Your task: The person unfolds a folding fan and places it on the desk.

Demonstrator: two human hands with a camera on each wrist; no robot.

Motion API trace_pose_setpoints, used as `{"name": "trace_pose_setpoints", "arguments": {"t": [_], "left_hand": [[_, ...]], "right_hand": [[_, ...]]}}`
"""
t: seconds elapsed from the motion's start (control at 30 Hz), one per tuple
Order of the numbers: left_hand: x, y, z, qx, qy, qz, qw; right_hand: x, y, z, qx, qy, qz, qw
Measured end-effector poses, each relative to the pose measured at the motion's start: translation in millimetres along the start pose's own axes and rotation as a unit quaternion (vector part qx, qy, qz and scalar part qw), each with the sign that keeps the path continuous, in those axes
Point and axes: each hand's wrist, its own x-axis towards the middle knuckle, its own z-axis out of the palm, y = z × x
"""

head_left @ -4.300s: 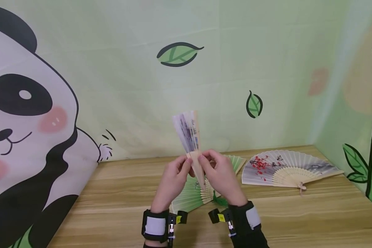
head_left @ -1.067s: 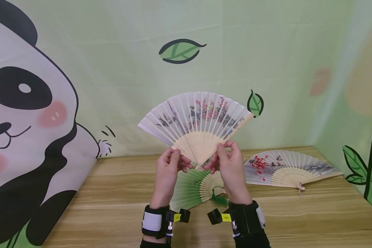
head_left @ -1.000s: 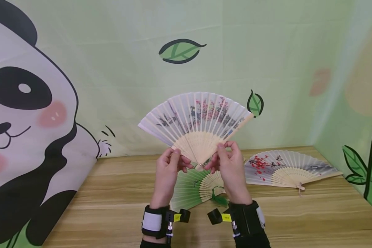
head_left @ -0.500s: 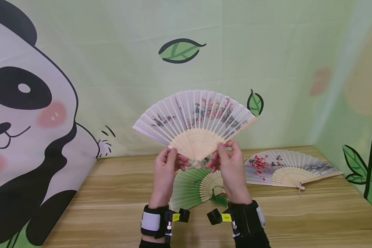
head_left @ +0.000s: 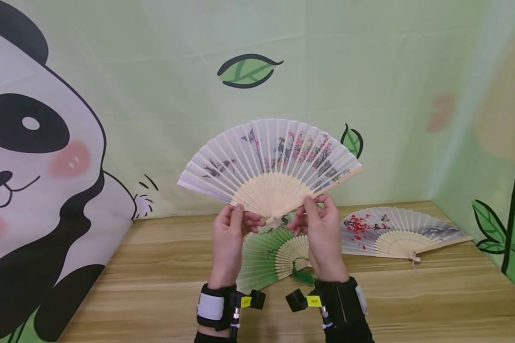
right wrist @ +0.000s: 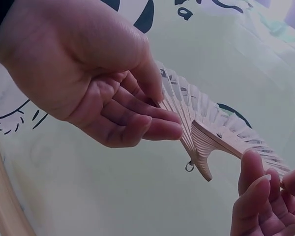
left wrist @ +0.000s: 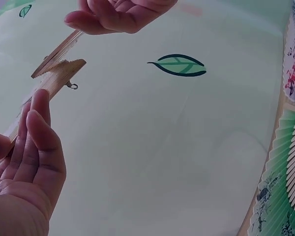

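A pale folding fan (head_left: 270, 157) with pink blossoms, dark birds and light wooden ribs is spread wide above the table in the head view. My left hand (head_left: 230, 231) pinches its left outer rib between thumb and fingers. On the opposite outer rib, my right hand (head_left: 324, 228) has a similar pinch. In the right wrist view, the fan's ribs (right wrist: 201, 142) meet at a pivot with a small metal ring (right wrist: 190, 166). Behind and below the hands lies a green folding fan (head_left: 257, 259) with a green tassel (head_left: 302, 274), partly hidden by the right hand.
To the right, a grey-white folding fan (head_left: 403, 233) with red blossoms lies spread on the wooden table (head_left: 154, 286). A cloth backdrop (head_left: 163, 95) printed with a panda and leaves hangs behind. Each wrist wears a black strap with a small camera.
The fan in my hands was nearly folded at first and is now spread wide. Over the last second it has widened slightly more and risen a little, its pivot shifting slightly left.
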Motion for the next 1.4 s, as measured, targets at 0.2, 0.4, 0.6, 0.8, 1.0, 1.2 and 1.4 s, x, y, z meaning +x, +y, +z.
{"name": "trace_pose_setpoints", "arguments": {"t": [0.2,0.4,0.6,0.8,1.0,1.2,1.4], "left_hand": [[-0.9,-0.8,4.1,-0.022,0.011,0.002,0.9997],[-1.5,-0.9,8.7,-0.038,0.012,0.006,0.9992],[-4.0,-1.4,13.0,-0.054,0.002,0.001,0.9985],[-5.4,-4.1,18.2,-0.067,-0.005,-0.002,0.9978],[-9.2,-10.7,27.5,-0.092,-0.013,-0.004,0.9956],[-14.9,-19.3,36.4,-0.109,-0.037,-0.016,0.9933],[-14.5,-22.7,39.3,-0.092,-0.051,-0.019,0.9943]], "right_hand": [[-0.4,-1.3,-0.9,0.026,0.011,0.008,0.9996],[-0.7,-4.1,-1.7,0.041,0.017,0.012,0.999],[0.6,-4.7,-3.6,0.058,0.029,0.007,0.9979],[2.2,-4.9,-6.2,0.089,0.037,0.003,0.9953],[2.3,-6.6,-8.7,0.119,0.054,-0.011,0.9913],[1.7,-9.0,-15.6,0.148,0.078,-0.023,0.9857],[2.4,-10.1,-29.2,0.158,0.094,-0.011,0.9828]]}}
